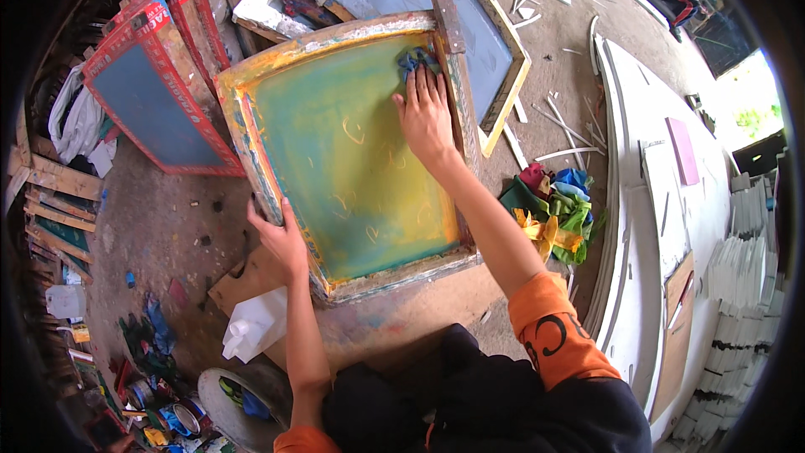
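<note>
On my remote feed, I have a framed screen (348,155) with green-and-yellow mesh directly before the camera wearer, a brown board (419,315) showing past its near edge. At the screen's left rail is the left hand (283,239), its grip pinching the wood between thumb and fingers. At the screen's far right corner I see the right hand (429,117), its grip spread rather than closed, fingers reaching forward and thumb apart, fingertips on a crumpled blue rag (415,57) against the mesh. Pale curved marks dot the mesh near the screen's middle. Red-taped screens (163,88) stand left of the framed screen, and a grey-blue screen (419,13) lies beyond it. A heap of coloured cloths (553,211) sits to its right, with white sheets (625,117) farther out. Nearer than the screen, on its left, I make out a white jug (253,327) and a bucket (220,403)
</note>
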Tool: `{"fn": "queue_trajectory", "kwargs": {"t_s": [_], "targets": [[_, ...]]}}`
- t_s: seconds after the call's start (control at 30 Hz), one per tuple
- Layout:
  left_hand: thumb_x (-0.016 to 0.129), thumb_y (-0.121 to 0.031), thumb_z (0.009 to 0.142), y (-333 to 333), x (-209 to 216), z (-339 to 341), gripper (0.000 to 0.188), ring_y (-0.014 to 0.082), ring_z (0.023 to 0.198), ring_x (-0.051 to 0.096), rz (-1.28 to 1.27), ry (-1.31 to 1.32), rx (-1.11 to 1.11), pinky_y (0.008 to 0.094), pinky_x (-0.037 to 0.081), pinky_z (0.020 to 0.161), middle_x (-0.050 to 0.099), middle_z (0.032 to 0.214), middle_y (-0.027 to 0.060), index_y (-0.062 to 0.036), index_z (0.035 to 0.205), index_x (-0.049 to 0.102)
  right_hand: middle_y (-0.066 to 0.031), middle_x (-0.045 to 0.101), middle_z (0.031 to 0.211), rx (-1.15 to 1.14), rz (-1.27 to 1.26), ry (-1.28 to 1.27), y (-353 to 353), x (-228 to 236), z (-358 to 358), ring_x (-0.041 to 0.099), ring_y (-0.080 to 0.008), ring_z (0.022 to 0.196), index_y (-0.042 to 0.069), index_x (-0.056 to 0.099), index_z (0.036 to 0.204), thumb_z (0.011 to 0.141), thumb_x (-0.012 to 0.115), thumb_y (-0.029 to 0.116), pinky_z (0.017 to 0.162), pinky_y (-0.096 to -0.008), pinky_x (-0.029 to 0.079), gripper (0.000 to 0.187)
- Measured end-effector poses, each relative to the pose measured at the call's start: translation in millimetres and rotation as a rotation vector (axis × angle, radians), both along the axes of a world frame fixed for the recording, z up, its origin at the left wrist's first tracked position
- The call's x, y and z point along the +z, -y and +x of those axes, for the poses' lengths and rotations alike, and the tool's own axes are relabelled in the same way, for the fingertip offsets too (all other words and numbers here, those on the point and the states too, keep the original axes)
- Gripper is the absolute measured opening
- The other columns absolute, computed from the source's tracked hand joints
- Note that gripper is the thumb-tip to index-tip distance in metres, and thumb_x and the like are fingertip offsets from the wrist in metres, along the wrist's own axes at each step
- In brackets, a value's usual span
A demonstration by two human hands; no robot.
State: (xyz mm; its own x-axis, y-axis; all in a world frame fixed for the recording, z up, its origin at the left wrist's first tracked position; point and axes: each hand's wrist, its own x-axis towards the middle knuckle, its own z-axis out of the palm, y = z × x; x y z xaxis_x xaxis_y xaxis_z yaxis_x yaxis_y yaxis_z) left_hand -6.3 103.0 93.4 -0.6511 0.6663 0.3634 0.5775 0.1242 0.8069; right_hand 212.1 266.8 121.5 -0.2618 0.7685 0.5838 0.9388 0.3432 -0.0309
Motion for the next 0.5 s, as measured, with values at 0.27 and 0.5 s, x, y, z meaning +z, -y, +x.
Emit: {"fn": "queue_trajectory", "kwargs": {"t_s": [0.27, 0.5], "targets": [[0.057, -0.025, 0.084, 2, -2, -3, 0.052, 0.04, 0.094, 0.055, 0.004, 0.001, 0.031, 0.0452, 0.044, 0.074, 0.053, 0.107, 0.0265, -0.0055, 0.125, 0.032, -0.0263, 0.036, 0.13, 0.076, -0.089, 0.023, 57, -32, 13, 0.039, -0.0324, 0.119, -0.012, 0.033, 0.125, 0.088, 0.043, 0.032, 0.106, -0.0424, 0.021, 0.057], [0.057, -0.026, 0.084, -1, -6, -3, 0.051, 0.0401, 0.094, 0.055, 0.028, -0.094, 0.034, 0.0445, 0.044, 0.073, 0.054, 0.106, 0.0251, -0.0061, 0.124, 0.033, -0.0273, 0.036, 0.129, 0.086, 0.0, -0.167, -7, -4, 1, 0.038, -0.0359, 0.119, -0.01, 0.033, 0.125, 0.088, 0.046, 0.031, 0.104, -0.0425, 0.024, 0.057]]}}
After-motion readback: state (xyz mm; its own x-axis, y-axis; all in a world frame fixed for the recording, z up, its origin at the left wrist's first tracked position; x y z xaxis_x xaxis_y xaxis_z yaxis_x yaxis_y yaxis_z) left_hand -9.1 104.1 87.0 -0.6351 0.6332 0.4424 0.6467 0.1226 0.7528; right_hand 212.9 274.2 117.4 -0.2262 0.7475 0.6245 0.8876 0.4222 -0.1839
